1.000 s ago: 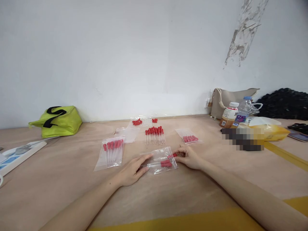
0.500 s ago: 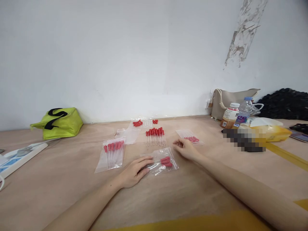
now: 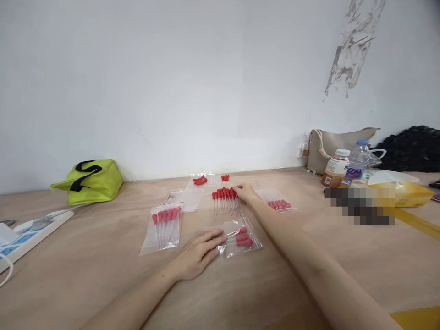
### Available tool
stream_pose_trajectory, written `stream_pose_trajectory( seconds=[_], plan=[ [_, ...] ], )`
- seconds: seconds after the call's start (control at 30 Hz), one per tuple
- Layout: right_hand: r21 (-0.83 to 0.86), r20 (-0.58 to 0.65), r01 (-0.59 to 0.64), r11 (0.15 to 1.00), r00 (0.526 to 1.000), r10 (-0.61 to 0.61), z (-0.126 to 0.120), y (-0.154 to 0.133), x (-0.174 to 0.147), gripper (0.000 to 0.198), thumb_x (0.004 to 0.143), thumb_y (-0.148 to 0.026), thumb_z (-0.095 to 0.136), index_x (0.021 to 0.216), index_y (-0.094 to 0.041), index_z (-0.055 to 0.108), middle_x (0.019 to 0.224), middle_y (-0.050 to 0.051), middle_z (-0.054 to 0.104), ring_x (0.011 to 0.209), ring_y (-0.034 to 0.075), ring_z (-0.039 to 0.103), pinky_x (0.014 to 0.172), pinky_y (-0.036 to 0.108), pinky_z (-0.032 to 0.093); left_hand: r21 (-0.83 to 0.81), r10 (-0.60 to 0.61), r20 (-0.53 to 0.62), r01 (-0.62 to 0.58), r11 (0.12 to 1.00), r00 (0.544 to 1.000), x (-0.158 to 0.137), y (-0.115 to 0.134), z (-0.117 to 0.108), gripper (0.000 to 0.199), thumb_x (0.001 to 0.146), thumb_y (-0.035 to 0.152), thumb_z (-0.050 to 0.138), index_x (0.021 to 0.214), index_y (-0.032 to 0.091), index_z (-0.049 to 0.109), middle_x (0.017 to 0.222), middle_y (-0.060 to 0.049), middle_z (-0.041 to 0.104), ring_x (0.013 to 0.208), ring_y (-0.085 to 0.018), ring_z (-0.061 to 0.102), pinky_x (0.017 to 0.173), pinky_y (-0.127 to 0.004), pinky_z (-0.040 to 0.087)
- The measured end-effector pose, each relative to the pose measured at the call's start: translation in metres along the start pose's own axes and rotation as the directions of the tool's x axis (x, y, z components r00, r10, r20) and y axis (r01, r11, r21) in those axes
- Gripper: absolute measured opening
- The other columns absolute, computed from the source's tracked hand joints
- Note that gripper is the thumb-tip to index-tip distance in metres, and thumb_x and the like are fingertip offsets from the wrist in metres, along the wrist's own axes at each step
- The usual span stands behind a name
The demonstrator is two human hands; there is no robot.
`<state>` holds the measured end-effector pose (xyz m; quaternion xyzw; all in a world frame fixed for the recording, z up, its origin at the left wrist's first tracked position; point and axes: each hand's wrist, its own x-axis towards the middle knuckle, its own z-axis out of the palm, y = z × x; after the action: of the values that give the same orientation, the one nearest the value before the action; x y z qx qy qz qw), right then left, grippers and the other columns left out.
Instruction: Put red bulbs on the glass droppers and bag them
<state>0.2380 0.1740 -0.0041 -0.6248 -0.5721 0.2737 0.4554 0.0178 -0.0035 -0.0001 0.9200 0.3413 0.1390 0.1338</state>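
My left hand (image 3: 199,254) lies with fingers stretched out over the left end of a clear zip bag (image 3: 256,245). Inside that bag are three droppers with red rubber bulbs (image 3: 242,237). Farther back, glass droppers (image 3: 223,195) with red bulbs lie side by side in a row. At the row's right end, the fingertips of my right hand (image 3: 245,192) are pinched at the bulb of a dropper, partly hiding it. One filled zip bag of droppers (image 3: 167,224) is on the left. Another filled bag (image 3: 277,201) lies beyond my right forearm.
Flat bags (image 3: 185,199) and loose red bulbs (image 3: 200,180) lie near the wall. A power strip (image 3: 37,233) and a green bag (image 3: 94,181) stand at left. Bottles (image 3: 337,168), a beige bag (image 3: 316,153) and a yellow package (image 3: 405,195) are at right.
My right hand has moved forward and left, from beside the right-hand bag to the row's end. My left hand stays on the bag. The view has shifted slightly.
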Motion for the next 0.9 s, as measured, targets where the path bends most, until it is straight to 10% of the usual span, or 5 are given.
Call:
stream_pose_trajectory(
  seconds=[0.47,0.9],
  plan=[
    [0.436,-0.054,-0.013,0.900,0.998,0.040,-0.048,-0.011,-0.018,0.017,0.071,-0.034,0.048,0.071,-0.017,0.050,0.067,0.001,0.059,0.046,0.006,0.043,0.044,0.019,0.035,-0.017,0.007,-0.017,-0.007,1.000,1.000,0.000,-0.002,0.000,0.041,0.090,0.028,0.036,0.131,0.028,0.033,0.137,-0.003,0.033,0.122,-0.020,0.034,0.100,-0.039,0.031],
    [0.650,-0.103,-0.008,0.760,0.990,0.098,-0.084,0.051,-0.099,0.026,0.068,-0.037,0.053,0.087,-0.023,0.041,0.067,-0.003,0.054,0.048,0.009,0.049,0.045,0.022,0.043,-0.018,0.027,-0.017,-0.027,0.999,0.999,0.002,-0.002,-0.001,0.041,0.090,0.028,0.036,0.131,0.029,0.033,0.137,-0.001,0.033,0.122,-0.020,0.034,0.100,-0.038,0.032]
  ],
)
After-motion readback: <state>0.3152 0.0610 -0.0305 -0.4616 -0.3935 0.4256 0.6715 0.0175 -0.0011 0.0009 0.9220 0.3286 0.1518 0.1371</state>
